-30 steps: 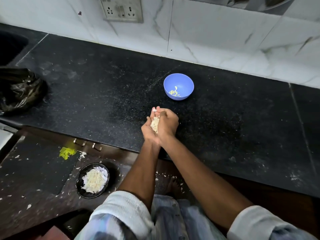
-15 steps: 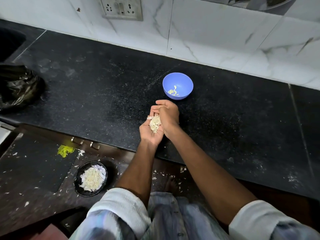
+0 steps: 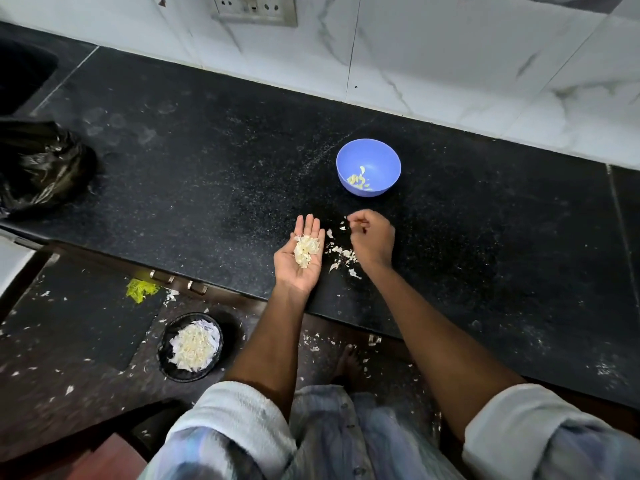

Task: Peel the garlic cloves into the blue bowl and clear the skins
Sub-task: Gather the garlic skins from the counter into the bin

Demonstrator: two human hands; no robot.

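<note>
Skins point(image 3: 305, 250) heaped on the flat, upturned left hand point(image 3: 300, 260) could slide back onto the table point(image 3: 207, 188) while the right hand point(image 3: 372, 237), fingers curled, gathers scraps point(image 3: 343, 252) near the blue bowl point(image 3: 368, 167) holding peeled cloves point(image 3: 358, 180).

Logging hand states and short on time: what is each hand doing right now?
Left hand: open, palm up, carrying a pile of garlic skins.
Right hand: fingers curled over the countertop; whether it pinches a skin cannot be told.
</note>
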